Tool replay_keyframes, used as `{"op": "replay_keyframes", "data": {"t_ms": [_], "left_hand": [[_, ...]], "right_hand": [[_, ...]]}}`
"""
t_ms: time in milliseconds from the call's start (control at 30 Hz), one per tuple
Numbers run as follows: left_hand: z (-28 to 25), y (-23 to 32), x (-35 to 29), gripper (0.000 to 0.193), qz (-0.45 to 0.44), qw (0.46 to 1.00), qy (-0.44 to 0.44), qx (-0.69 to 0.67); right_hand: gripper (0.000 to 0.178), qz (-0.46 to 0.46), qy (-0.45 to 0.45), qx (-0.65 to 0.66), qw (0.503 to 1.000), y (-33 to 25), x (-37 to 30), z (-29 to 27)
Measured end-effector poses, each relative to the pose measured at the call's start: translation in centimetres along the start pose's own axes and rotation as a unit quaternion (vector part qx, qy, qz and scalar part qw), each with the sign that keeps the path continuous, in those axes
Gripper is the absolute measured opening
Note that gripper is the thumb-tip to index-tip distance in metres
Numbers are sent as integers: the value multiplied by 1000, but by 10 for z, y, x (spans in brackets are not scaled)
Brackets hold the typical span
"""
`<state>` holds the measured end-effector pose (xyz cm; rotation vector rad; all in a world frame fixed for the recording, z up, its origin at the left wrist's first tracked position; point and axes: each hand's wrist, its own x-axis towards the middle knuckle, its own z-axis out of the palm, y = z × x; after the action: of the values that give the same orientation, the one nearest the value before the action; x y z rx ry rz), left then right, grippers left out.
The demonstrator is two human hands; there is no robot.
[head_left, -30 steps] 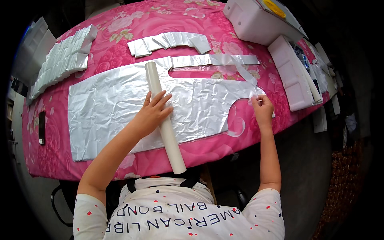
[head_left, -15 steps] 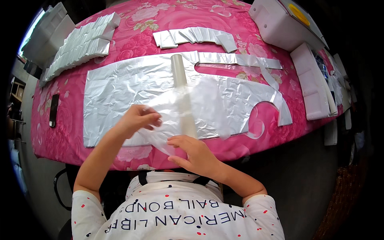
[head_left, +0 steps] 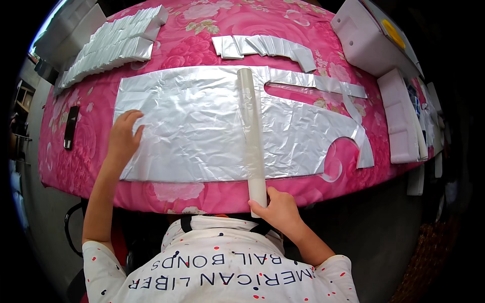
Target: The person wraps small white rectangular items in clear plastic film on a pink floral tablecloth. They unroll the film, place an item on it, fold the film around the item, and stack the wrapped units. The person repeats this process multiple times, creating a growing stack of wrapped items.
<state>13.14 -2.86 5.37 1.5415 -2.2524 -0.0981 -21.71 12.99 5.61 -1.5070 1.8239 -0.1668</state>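
A stack of thin, shiny whitish plastic aprons (head_left: 202, 126) lies flat across the table, its neck loops and straps toward the right. On top, running from far to near, rests a long pale tube (head_left: 251, 126). My right hand (head_left: 278, 206) is closed around the tube's near end, which sticks out past the table's front edge. Toward the left end of the aprons is my left hand (head_left: 126, 135), thumb and fingers apart, with nothing visible in it. Whether its fingertips touch the plastic is hard to see.
Folded silvery packets stand in a long pile (head_left: 111, 48) at the far left. A fanned row of packets (head_left: 265, 48) lies beyond the aprons. White foam boxes (head_left: 361, 38) stand at the right. A dark narrow object (head_left: 71, 127) lies at the left on the pink floral cloth (head_left: 177, 194).
The loose, thin plastic between my hands has settled onto the aprons. My left hand has moved left across them, and my right hand has gone to the tube's near end and gripped it.
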Motion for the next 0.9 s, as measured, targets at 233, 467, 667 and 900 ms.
{"op": "replay_keyframes", "data": {"t_ms": [233,467,667,900], "left_hand": [[102,150,18,49,143,959,-64,-235],[129,172,13,60,156,977,-118,-89],[126,174,15,62,164,977,-131,-46],[126,177,17,57,161,976,-132,-61]], "right_hand": [[51,-25,18,9,999,12,-6,6],[50,-2,-71,70,995,17,9,-20],[57,-58,-37,157,985,2,114,-53],[42,-1,-81,593,801,-19,243,-79]]}}
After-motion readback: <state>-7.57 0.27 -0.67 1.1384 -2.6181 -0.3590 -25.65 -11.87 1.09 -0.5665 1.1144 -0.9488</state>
